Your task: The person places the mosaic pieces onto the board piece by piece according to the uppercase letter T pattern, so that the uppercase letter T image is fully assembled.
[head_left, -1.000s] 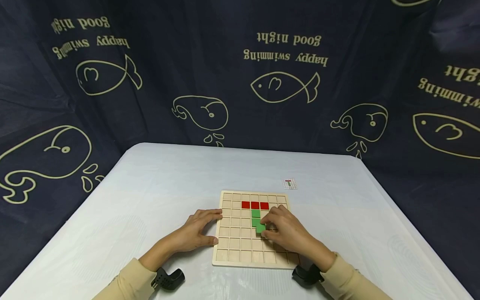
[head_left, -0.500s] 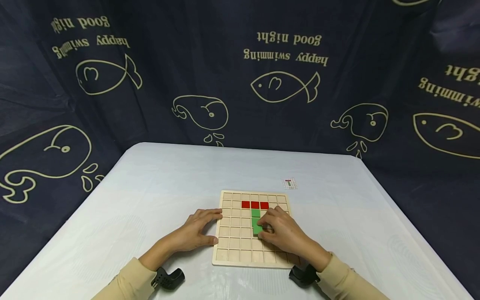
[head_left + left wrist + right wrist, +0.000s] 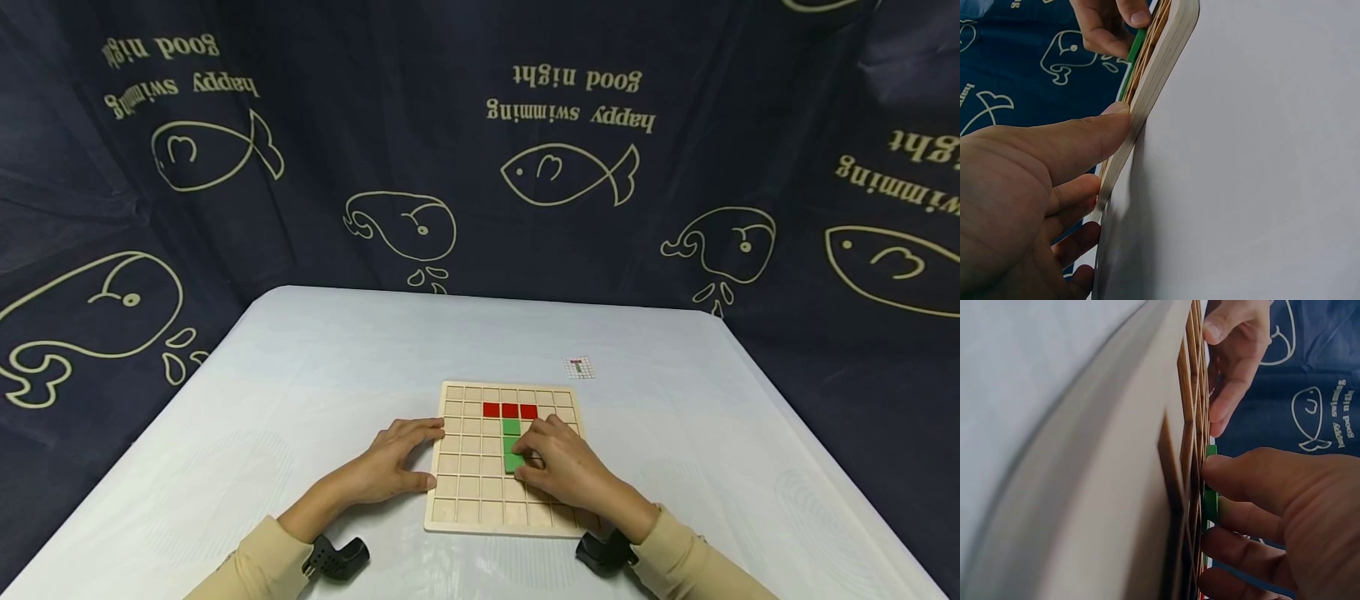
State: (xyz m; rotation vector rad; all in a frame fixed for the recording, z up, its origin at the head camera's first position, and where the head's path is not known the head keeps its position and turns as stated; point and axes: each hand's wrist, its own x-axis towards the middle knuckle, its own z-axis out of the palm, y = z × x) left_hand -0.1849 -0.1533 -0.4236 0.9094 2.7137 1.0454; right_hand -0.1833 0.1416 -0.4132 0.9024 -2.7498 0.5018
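A wooden grid board [image 3: 470, 486] lies on the white table. Three red square tiles [image 3: 510, 411] form a row near its far side, and green tiles [image 3: 512, 427] run down from the middle one toward the person. My right hand [image 3: 564, 467] pinches the nearest green tile [image 3: 513, 464] between thumb and fingers, low over its cell at the end of that column. In the right wrist view the green tile [image 3: 1210, 506] is partly covered by the fingers. My left hand [image 3: 386, 467] rests against the board's left edge, thumb and fingertips touching the rim [image 3: 1154, 81].
A small card [image 3: 579, 367] printed with a grid and a red and green T shape lies beyond the board's far right corner. White cloth covers the table [image 3: 337, 358]. A dark curtain [image 3: 480, 242] with fish drawings hangs behind it.
My right hand has moved slightly left with the green tile, bringing it from a skewed place into line with the green column and lower. My left hand has stayed put.
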